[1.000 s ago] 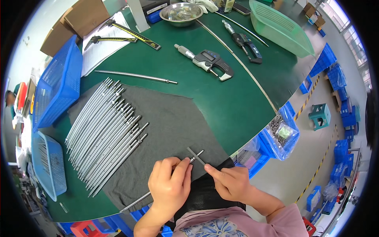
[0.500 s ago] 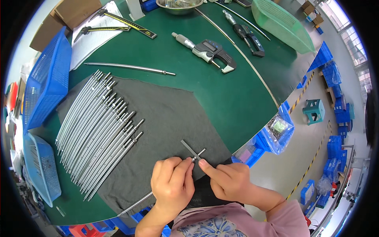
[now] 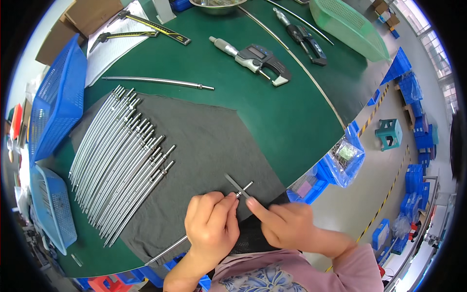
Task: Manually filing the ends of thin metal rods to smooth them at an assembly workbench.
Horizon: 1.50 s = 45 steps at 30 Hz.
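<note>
My left hand (image 3: 211,221) is closed around a thin metal rod (image 3: 166,250), pinching it just below its collared end. The rod's tip pokes out past my fingertips, and its other end slants down to the lower left over the cloth's edge. My right hand (image 3: 287,225) is closed on a flat grey strip like a small file (image 3: 234,182), its index finger stretched along it. The file lies across the rod next to the collar, touching it. The rest of its grip is hidden in my palm. Left of my hands, several similar rods (image 3: 116,165) lie side by side on the dark grey cloth (image 3: 204,126).
One more rod (image 3: 158,82) lies beyond the cloth on the green table (image 3: 194,63). Farther back are two micrometers (image 3: 255,57) and two calipers (image 3: 158,27) on paper. Blue baskets (image 3: 58,100) stand left, a green basket (image 3: 348,29) far right, and a bag-lined blue bin (image 3: 344,158) beside the table.
My right hand has shifted slightly right with the file, which still crosses the rod. My left hand keeps its hold on the rod. The whole view has moved a little.
</note>
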{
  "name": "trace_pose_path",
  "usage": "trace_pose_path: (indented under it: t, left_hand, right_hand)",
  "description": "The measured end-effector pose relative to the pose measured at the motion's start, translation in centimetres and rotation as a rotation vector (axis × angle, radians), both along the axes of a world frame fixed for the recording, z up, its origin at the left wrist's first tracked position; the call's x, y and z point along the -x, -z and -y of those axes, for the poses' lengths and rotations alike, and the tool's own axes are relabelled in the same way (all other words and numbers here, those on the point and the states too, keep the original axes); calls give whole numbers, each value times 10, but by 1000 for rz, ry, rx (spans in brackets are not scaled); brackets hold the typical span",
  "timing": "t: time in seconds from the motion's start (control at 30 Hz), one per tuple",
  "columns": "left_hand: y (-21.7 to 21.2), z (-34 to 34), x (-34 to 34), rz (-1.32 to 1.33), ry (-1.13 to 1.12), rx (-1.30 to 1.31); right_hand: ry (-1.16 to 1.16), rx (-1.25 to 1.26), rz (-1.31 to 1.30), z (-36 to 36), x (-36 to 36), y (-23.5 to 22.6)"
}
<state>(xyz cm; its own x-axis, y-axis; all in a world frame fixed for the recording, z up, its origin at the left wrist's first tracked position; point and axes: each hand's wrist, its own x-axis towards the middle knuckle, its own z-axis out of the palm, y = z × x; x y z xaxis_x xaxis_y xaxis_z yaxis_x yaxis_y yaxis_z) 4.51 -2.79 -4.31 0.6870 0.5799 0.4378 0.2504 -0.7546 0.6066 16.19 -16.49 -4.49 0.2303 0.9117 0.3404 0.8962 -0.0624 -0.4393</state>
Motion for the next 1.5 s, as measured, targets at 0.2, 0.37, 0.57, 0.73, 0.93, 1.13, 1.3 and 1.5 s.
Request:
trace_pose_path:
  t: [0.2,0.37,0.57,0.73,0.93,1.13,1.3,1.5]
  left_hand:
    - [1,0,0,5,5,-9]
    - [-1,0,-1,14,10,-6]
    - [1,2,-2,5,17,-13]
    - [0,0,0,3,2,9]
    - [0,-1,-1,0,-8,-27]
    - [-1,-1,-1,-8,14,-7]
    - [-1,1,0,-12,3,0]
    - [-2,-1,-2,-11,7,-20]
  right_hand:
    - [7,14,-49,21,7,3]
    - [35,-63,-16,-5,10,1]
    - [28,-53,12,-7,2,4]
    - [15,39,34,12,6,-11]
    - [-6,-45,50,-11,1,2]
    - [-41,-37,65,-7,-3,-1]
    - [-29,-48,30,9,4,4]
    - [4,-130,68,-18,-1,8]
